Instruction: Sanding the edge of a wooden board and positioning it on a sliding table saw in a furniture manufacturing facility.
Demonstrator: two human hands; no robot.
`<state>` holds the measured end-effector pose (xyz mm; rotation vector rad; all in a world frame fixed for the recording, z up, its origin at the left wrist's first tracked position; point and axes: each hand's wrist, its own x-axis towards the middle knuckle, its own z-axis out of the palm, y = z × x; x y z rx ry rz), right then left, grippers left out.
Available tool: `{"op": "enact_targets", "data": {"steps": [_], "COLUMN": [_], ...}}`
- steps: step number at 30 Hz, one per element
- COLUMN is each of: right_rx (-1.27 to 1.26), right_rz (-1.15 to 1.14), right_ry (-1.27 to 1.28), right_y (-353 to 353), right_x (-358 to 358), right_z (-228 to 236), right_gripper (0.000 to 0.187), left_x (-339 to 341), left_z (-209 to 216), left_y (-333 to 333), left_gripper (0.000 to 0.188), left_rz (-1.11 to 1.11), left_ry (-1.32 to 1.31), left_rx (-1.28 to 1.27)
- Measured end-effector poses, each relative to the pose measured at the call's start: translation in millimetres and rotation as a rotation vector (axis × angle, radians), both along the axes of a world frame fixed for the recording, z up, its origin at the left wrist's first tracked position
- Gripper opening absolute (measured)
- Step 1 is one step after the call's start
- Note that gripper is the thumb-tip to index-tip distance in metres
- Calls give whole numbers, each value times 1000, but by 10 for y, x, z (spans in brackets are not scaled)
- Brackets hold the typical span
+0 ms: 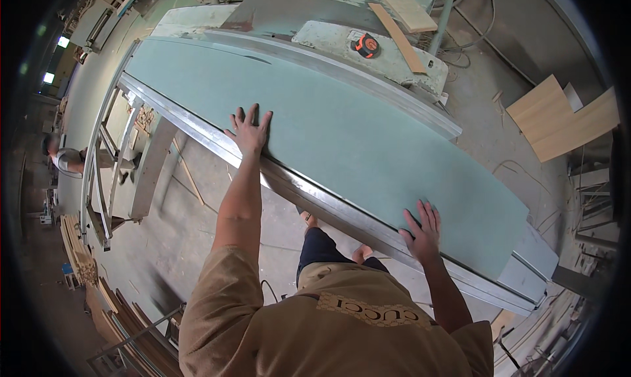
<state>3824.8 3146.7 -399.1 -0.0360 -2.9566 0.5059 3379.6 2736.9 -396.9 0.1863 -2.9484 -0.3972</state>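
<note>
A long pale green board lies flat across a machine's metal sliding table, running from the far left to the near right. My left hand rests on the board left of its middle, fingers spread, palm near the near edge. Further right, my right hand also lies on it with the fingers stretched out, close to the same edge. A shiny metal rail runs along the board's near side, and a straight metal fence lies along its far side. A thin dark mark shows near the board's far left part.
Beyond the fence, an orange and black tape measure sits on the machine top beside a narrow wooden strip. Notched wooden panels lie at the right. A metal frame extends at the left, where another person is further off. Stacked boards stand lower left.
</note>
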Motion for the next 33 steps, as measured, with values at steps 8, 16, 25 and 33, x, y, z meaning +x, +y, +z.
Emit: {"op": "enact_targets", "data": {"steps": [8, 16, 25, 33], "right_rx": [-62, -84, -91, -189], "right_rz": [-3, 13, 14, 24], "right_ry": [-12, 1, -32, 41], "right_y": [24, -46, -3, 97], "right_x": [33, -34, 0, 45], "right_z": [116, 159, 131, 104], "right_gripper": [61, 60, 61, 60], "left_x": [69, 1525, 3362, 3340], "left_z": [7, -136, -24, 94], "left_y": [34, 1139, 2819, 3042], "left_gripper": [74, 61, 61, 67], "left_rz": [28, -54, -212, -114], "left_ry": [5, 204, 104, 46], "left_rx": [-37, 110, 207, 94]}}
